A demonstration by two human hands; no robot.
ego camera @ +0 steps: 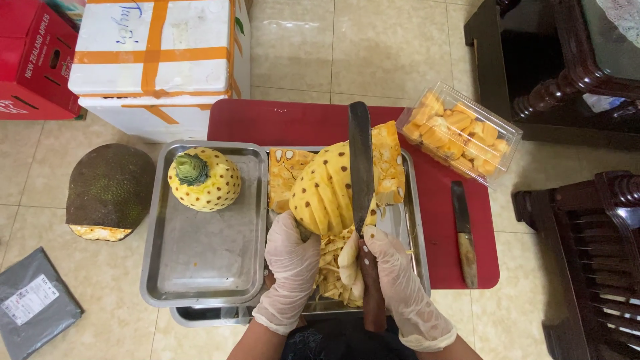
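Over the right-hand steel tray (415,220), the left hand (291,257) clasps the peeled pineapple (325,190) steady — right hand (390,263) fingers wrapped round the long knife (361,167) to carve out eyes.

A peeled yellow pineapple (327,190) is steadied over a steel tray (413,220) by the gloved left hand (291,257), while a long dark-bladed knife (361,167) is gripped by the gloved right hand (390,273), with 1 more peeled pineapple (203,179) laid on the neighbouring tray (207,260).
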